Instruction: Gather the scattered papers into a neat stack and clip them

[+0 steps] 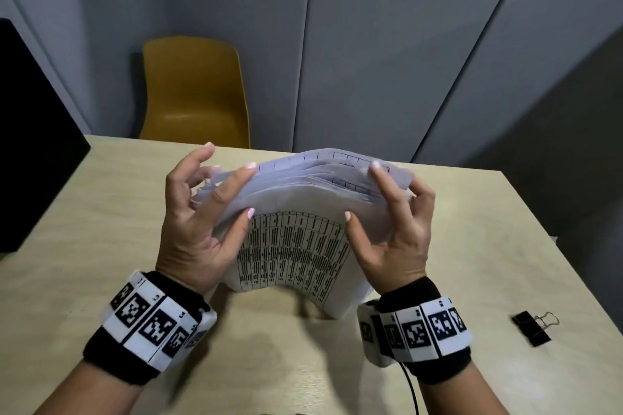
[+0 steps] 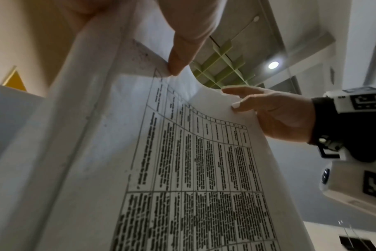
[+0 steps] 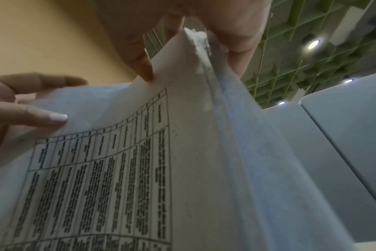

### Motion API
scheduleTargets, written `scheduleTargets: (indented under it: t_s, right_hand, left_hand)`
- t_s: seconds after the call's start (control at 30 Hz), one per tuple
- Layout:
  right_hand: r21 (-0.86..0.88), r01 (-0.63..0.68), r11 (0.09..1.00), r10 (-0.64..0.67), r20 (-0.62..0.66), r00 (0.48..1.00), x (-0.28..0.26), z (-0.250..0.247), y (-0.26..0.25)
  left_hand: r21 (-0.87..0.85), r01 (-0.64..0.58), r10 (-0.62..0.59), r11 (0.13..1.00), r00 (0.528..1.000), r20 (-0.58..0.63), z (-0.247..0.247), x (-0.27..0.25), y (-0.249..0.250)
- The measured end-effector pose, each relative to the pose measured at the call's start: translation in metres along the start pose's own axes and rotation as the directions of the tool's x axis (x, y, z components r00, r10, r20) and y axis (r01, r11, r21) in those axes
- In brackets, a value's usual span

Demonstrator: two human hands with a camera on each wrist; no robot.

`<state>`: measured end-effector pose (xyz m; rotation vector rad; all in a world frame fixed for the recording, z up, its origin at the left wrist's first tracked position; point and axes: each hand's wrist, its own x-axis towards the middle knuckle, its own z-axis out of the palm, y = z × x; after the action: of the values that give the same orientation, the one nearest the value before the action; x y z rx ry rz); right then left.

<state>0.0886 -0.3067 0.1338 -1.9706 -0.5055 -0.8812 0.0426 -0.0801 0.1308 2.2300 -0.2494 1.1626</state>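
- The papers (image 1: 296, 239) stand upright on the surface (image 1: 472, 229), held between both hands, with the printed table facing the person and the sheets bowed outward.
- The left hand (image 1: 199, 212) pinches the left edge, thumb on the near face and fingers behind; the right hand (image 1: 391, 222) pinches the right edge the same way.
- The top edges are uneven and fanned, so the step in hand looks like squaring the stack.
- To do it well, I would loosen both pinches enough for the sheets to slide, tap the bottom edge on the surface, then turn the stack and tap a side edge.
- Keeping the bow small should stop inner sheets from creeping.
- The binder clip (image 1: 532, 327) lies apart to the right, within reach.
- Hidden: the bottom edge of the stack, the sheet count, and the fingers behind the paper.
- The print is too blurred to read.
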Motion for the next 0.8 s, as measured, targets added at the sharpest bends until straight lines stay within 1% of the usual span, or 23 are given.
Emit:
scheduleTargets:
  t_s: [0.1,0.2,0.3,0.4,0.47,0.57,0.63,0.7,0.8]
  right_hand:
    - [0.022,-0.025,0.999,0.025,-0.031,0.999,0.000,-0.003,0.000]
    - [0.016,0.010,1.000,-0.010,-0.019,1.000,0.001,-0.003,-0.002]
    - [-0.072,0.036,0.997,-0.032,0.055,0.998,0.003,0.000,-0.006]
    - [-0.091,0.015,0.996,-0.011,0.040,0.999,0.004,-0.003,-0.005]
    - [-0.107,0.015,0.994,-0.011,0.036,0.999,0.004,-0.005,-0.005]
    - [-0.207,0.056,0.977,-0.036,0.098,0.995,0.006,-0.006,-0.012]
    - [-0.251,0.058,0.966,-0.030,0.116,0.993,0.009,-0.006,-0.014]
    - [-0.217,0.025,0.976,-0.005,0.095,0.995,0.010,-0.007,-0.012]
    - [-0.127,-0.030,0.991,0.033,0.027,0.999,0.008,-0.010,-0.006]
  left_hand:
    - [0.005,0.058,-0.058,0.998,0.998,-0.021,-0.004,0.001,-0.003]
    - [0.017,0.048,-0.048,0.999,0.999,-0.009,-0.004,0.001,0.001]
    - [-0.025,0.030,-0.029,0.999,0.999,0.033,-0.003,0.002,0.003]
    - [-0.023,0.069,-0.069,0.997,0.997,0.023,-0.006,0.001,-0.001]
    - [0.000,0.066,-0.066,0.998,0.998,0.020,-0.009,0.002,-0.002]
    - [-0.018,0.045,-0.044,0.999,0.998,0.053,-0.011,0.003,0.000]
    - [-0.035,0.039,-0.037,0.999,0.998,0.058,-0.011,0.004,0.003]
    - [-0.034,0.035,-0.033,0.999,0.998,0.056,-0.011,0.004,0.002]
    - [-0.007,0.046,-0.045,0.999,0.997,0.069,-0.012,0.003,-0.002]
